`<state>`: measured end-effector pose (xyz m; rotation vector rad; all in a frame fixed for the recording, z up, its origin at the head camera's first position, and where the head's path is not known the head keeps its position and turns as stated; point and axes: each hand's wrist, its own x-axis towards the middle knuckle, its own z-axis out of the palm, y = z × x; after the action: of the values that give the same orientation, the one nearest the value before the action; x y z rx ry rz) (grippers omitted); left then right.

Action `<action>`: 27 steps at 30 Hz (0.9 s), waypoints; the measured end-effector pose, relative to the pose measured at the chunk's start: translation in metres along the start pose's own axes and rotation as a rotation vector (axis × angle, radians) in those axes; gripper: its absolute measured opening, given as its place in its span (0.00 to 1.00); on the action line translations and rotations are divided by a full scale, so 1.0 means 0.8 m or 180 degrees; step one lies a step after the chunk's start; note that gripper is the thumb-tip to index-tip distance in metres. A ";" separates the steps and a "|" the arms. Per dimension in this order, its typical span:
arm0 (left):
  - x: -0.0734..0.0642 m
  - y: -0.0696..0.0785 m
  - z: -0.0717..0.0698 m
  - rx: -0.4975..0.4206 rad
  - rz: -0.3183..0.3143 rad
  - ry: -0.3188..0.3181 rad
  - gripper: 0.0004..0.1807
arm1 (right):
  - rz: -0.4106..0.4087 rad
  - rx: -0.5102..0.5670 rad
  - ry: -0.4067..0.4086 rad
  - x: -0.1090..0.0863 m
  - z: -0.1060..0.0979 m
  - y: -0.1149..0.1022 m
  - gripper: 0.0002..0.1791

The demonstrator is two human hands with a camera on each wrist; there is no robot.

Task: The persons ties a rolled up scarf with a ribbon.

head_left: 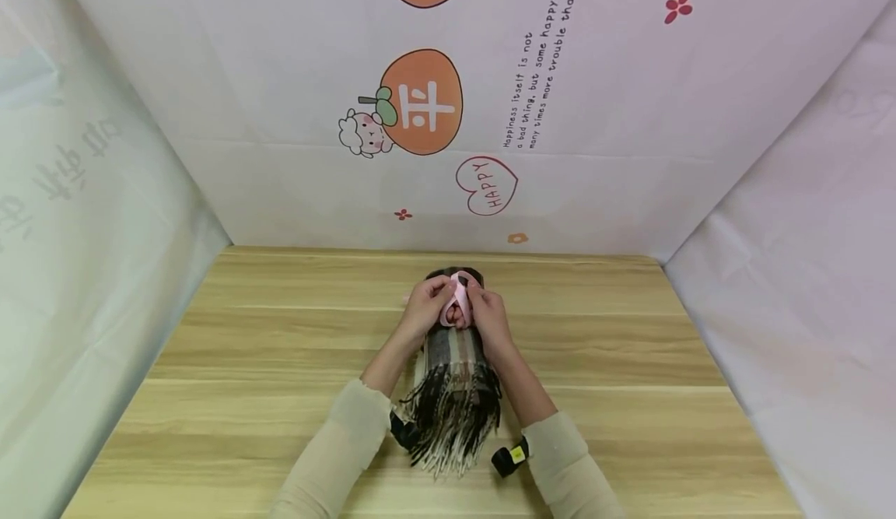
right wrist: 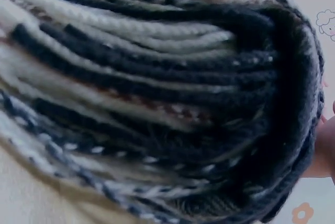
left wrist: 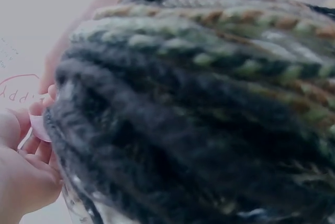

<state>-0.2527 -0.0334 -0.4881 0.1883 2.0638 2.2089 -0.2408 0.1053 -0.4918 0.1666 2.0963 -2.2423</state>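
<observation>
A rolled plaid scarf [head_left: 453, 354] in grey, black and beige lies on the table, its long fringe [head_left: 451, 433] spread toward the person. Over the roll's far part, a pink ribbon [head_left: 461, 296] forms a crossed loop. My left hand [head_left: 424, 306] pinches the ribbon from the left. From the other side my right hand [head_left: 491, 313] pinches it too, thumb and fingertips close to the left ones. In the left wrist view, thick fringe strands [left wrist: 172, 114] hide most of the work, with some pink ribbon [left wrist: 40, 128] between fingers. Fringe strands [right wrist: 157, 88] also fill the right wrist view.
The wood-grain table [head_left: 595, 332] extends to both sides of the scarf. A white printed backdrop [head_left: 595, 192] rises at its far edge, with white side sheets [head_left: 91, 231] left and right. Black straps [head_left: 509, 457] sit near both cuffs.
</observation>
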 end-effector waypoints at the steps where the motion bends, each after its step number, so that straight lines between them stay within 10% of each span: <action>1: 0.001 0.000 0.000 0.0025 0.0005 0.0006 0.13 | 0.0049 0.0074 -0.0021 0.001 0.000 -0.001 0.25; 14: 0.005 -0.013 0.007 0.0071 0.0418 0.0008 0.13 | 0.0044 0.1028 0.0169 0.005 0.008 -0.004 0.06; 27: 0.004 -0.015 0.015 -0.0017 0.0255 0.0282 0.14 | -0.0087 0.1650 0.0276 0.003 0.009 0.000 0.02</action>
<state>-0.2541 -0.0202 -0.4994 0.1787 2.1312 2.3090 -0.2434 0.0986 -0.4916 0.2641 1.5071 -2.7905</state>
